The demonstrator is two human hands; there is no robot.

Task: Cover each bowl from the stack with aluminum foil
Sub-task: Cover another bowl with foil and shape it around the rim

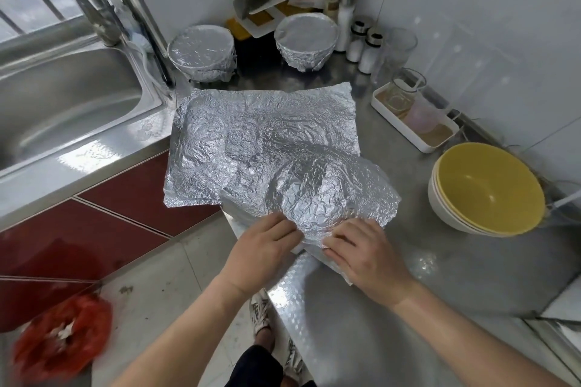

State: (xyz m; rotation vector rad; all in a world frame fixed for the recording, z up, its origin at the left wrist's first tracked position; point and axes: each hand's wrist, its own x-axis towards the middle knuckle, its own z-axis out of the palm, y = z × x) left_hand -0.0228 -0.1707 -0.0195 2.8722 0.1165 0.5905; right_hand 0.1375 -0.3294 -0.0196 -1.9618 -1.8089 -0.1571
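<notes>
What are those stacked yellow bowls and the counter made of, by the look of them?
Yellow bowls: probably plastic or melamine, smooth, dull yellow inside, cream outside; ceramic possible. Counter: seemingly stainless steel, grey with blurred reflections.

Stainless-steel worktop (424, 276) carrying crinkled aluminium foil sheets (251, 132), left foil-wrapped bowl (202, 52), right foil-wrapped bowl (306, 41), stack of yellow-lined white bowls (487, 192), and white rectangular tray (399, 129).

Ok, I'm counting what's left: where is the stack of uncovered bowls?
Head view, right side: the bowl stack stands on the counter, just nearer than the white tray.
</notes>
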